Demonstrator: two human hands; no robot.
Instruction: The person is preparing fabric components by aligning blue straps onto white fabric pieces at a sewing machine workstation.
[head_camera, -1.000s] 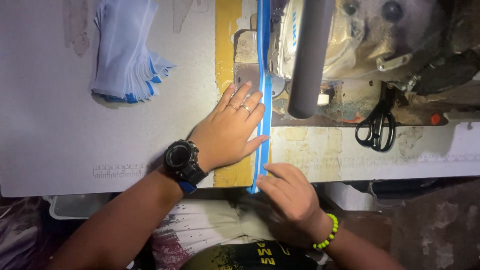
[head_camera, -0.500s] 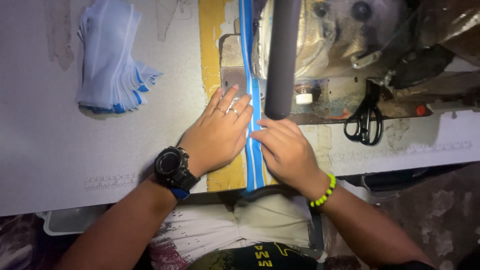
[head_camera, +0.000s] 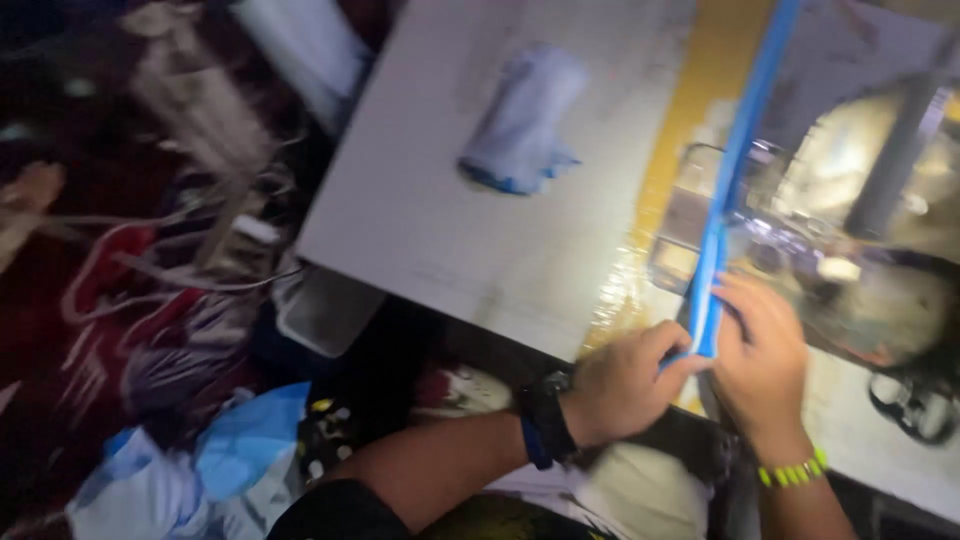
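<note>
Head view: both hands (head_camera: 628, 385) (head_camera: 762, 362) pinching blue strip (head_camera: 722, 215)

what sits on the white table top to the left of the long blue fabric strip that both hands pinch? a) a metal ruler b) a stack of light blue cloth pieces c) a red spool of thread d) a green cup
b: a stack of light blue cloth pieces lies on the white table top, left of the long blue fabric strip pinched by the left hand and right hand.
</note>
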